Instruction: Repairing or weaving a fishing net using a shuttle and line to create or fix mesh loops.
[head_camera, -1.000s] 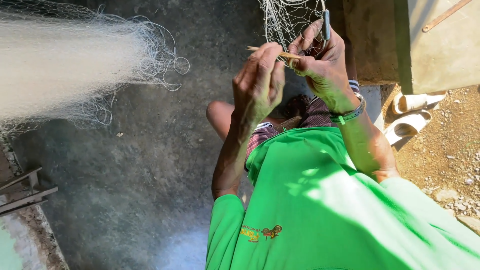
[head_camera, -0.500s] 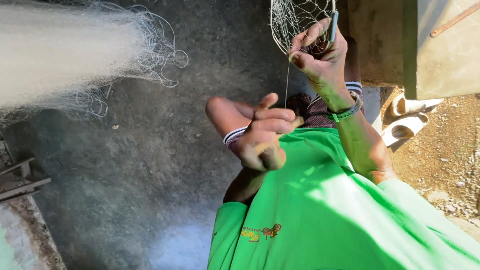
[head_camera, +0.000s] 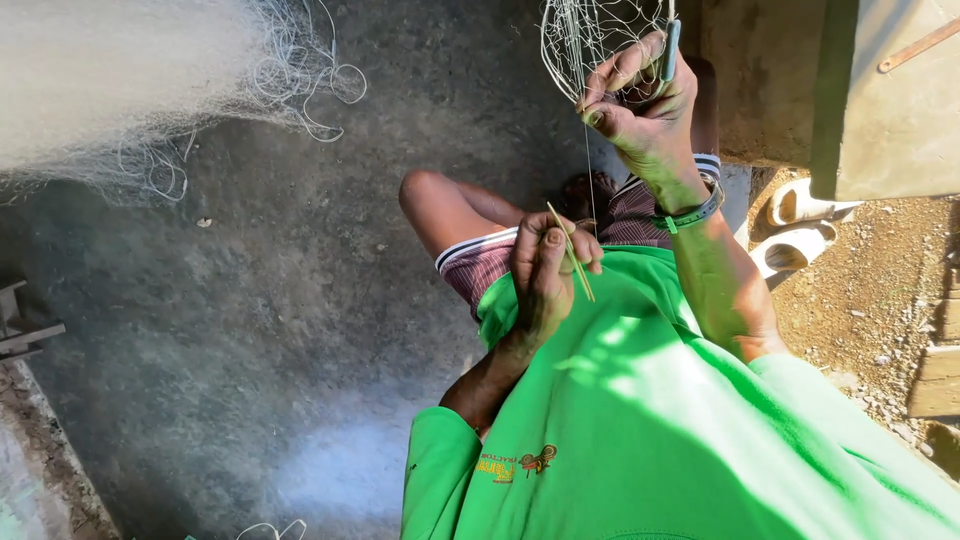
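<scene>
The thin yellow-green stick (head_camera: 572, 255) sits in the middle of the frame, pinched between the thumb and fingers of the left hand (head_camera: 545, 275), just above the bright green shirt (head_camera: 680, 420). A very fine pale thread (head_camera: 589, 185) runs straight up from there to the right hand (head_camera: 645, 105) at the top of the frame. That hand is curled shut on a bunch of thin white net mesh (head_camera: 590, 40), and a slim blue-grey tool (head_camera: 670, 50) pokes up beside its fingers. A green band (head_camera: 695, 215) is on that wrist.

The thread looks pulled tight, so I think this is the pull that snugs a knot. It goes best if the right hand holds the mesh very still and the left hand pulls gently and straight down; a hard tug could snap so fine a thread or make the loops uneven.

One second ago both hands were close together at the net. Half a second ago the left hand had come down to the chest, curled up, with the stick hard to see; now it is in much the same low spot, but the stick shows plainly.

Further out, a bare knee and striped shorts (head_camera: 480, 265) show above the shirt. A big soft heap of white net (head_camera: 100, 80) lies on the grey concrete floor (head_camera: 250, 320) in the upper left, and pale sandals (head_camera: 800, 225) sit at the right.
</scene>
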